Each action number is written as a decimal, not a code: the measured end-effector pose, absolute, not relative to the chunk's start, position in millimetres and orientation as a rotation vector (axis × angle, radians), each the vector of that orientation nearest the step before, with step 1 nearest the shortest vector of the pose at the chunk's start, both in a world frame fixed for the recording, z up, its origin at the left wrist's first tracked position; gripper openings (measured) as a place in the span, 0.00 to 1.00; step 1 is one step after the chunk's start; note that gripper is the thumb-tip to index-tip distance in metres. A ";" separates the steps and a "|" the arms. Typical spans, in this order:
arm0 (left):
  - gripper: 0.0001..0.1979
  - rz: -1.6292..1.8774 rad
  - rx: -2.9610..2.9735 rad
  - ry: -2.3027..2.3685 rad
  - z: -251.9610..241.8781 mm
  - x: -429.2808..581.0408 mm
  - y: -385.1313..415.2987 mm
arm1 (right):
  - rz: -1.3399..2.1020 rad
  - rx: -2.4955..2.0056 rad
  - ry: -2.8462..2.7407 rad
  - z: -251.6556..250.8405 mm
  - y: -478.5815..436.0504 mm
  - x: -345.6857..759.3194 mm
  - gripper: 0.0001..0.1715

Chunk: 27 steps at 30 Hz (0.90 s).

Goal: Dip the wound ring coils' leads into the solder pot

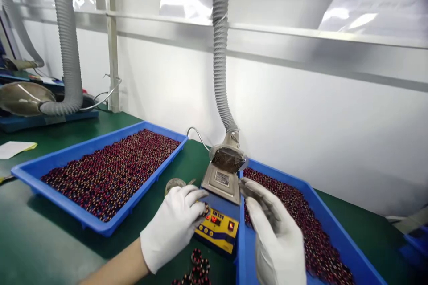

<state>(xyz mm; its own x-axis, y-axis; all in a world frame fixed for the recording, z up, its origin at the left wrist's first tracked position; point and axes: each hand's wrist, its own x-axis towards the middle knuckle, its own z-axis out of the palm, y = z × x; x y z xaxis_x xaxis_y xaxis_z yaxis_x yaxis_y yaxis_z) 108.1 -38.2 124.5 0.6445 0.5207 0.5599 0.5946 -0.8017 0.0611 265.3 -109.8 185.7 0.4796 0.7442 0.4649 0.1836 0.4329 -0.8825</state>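
Observation:
My left hand (177, 218), in a white glove, pinches a small round black part with coloured dots (206, 209) between thumb and fingers. It is just in front of a blue-and-yellow heating unit (217, 231) with a red digital display. My right hand (276, 231), gloved too with greyed fingertips, hovers over the near end of the right blue tray (302, 182). Its thumb and fingers are curved and apart, and I see nothing between them. Several similar round parts (196, 256) lie loose on the green bench below my left hand.
A ribbed grey extraction hose (220, 53) comes down to a hood (229, 158) above the heating unit. On the left, a long blue tray (110, 227) is full of small dark-red parts. A shallow round dish (174, 184) sits behind my left hand. A white wall (301, 111) closes the back.

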 end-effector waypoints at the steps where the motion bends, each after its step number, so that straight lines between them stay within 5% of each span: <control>1: 0.04 -1.167 -2.594 -0.924 142.8 114.8 -42.1 | 0.559 -1.039 -1.013 184.5 -105.8 268.6 0.15; 5: 0.08 -1.825 -2.222 -0.780 182.4 142.8 -59.4 | 0.945 -0.676 -1.009 175.6 -92.9 273.2 0.16; 14: 0.26 -1.786 -2.392 -0.753 169.2 140.4 -53.3 | 0.685 -0.736 -1.138 163.0 -84.6 282.8 0.07; 21: 0.09 -1.752 -2.743 -0.650 175.3 131.4 -37.3 | 0.536 -0.994 -1.162 164.8 -80.3 280.5 0.12; 27: 0.10 -1.815 -2.965 -0.559 173.0 128.5 -33.7 | 0.654 -0.872 -1.361 171.5 -86.3 292.1 0.09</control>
